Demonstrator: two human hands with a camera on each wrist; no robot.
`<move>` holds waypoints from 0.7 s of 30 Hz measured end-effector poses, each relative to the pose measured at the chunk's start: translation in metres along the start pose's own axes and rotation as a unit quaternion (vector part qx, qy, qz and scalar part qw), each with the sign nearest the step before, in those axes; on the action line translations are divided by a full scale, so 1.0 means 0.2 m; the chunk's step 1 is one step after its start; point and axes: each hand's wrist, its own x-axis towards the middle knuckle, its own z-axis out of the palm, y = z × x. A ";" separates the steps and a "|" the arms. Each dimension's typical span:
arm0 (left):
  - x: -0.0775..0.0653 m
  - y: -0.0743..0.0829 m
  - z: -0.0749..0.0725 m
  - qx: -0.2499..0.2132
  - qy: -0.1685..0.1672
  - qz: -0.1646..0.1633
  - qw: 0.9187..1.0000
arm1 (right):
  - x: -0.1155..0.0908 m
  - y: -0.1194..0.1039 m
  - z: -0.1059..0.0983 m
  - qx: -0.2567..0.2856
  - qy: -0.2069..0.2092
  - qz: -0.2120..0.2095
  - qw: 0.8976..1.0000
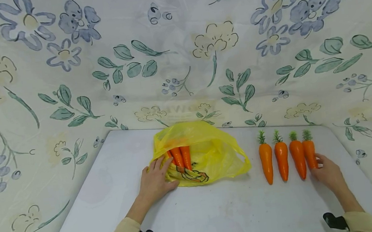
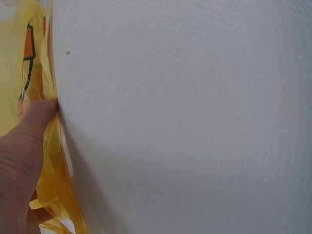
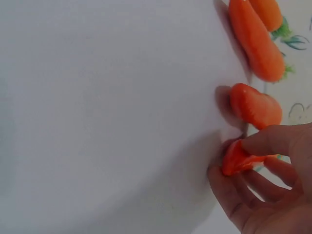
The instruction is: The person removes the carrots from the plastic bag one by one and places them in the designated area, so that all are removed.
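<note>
My left hand (image 1: 153, 180) holds the left end of a yellow plastic bag (image 1: 222, 161) that lies on its side, the thumb (image 2: 36, 117) along its near edge. Inside, several orange carrots (image 1: 185, 156) show through the bag's opening; how far they reach is hidden. At the right, my right hand (image 1: 329, 173) grips the lower end of a carrot (image 1: 309, 152) with a green top, the last of a row. In the right wrist view the thumb and fingers are around that carrot's tip (image 3: 239, 158).
Left of the gripped carrot lie more carrots (image 1: 281, 159), side by side with their green tops pointing away from me. Everything lies on a white table (image 1: 228, 209). Flower-patterned cloth (image 1: 182, 82) surrounds the table's back and sides.
</note>
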 end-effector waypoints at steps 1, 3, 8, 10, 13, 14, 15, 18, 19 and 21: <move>0.00 0.00 0.00 0.000 0.000 0.000 1.000 | 0.00 0.00 0.01 -0.003 0.001 -0.007 1.000; 0.00 0.00 0.00 0.000 0.000 0.001 1.000 | 0.00 -0.01 0.02 -0.011 0.004 -0.024 1.000; 0.00 0.01 -0.01 -0.001 0.002 0.000 1.000 | 0.01 -0.05 0.06 -0.018 0.013 -0.053 0.998; 0.00 0.01 -0.01 -0.003 0.003 0.000 1.000 | 0.01 -0.07 0.08 -0.014 0.012 -0.053 0.998; 0.00 0.01 -0.02 -0.004 0.003 0.001 1.000 | 0.01 -0.10 0.10 -0.007 0.008 -0.054 0.998; 0.00 0.01 -0.02 -0.005 0.002 0.001 1.000 | 0.01 -0.11 0.11 -0.007 0.008 -0.057 0.998; 0.00 0.01 -0.02 -0.004 0.002 0.001 1.000 | 0.01 -0.11 0.12 -0.007 0.007 -0.059 0.998; 0.00 0.01 -0.02 -0.001 -0.001 0.000 1.000 | 0.01 -0.13 0.14 -0.010 0.009 -0.073 0.997; 0.00 0.01 -0.02 -0.001 -0.001 0.000 1.000 | 0.01 -0.13 0.15 -0.011 0.009 -0.076 0.997; 0.00 0.02 -0.02 0.000 0.000 0.000 1.000 | 0.01 -0.15 0.17 -0.011 0.009 -0.084 0.996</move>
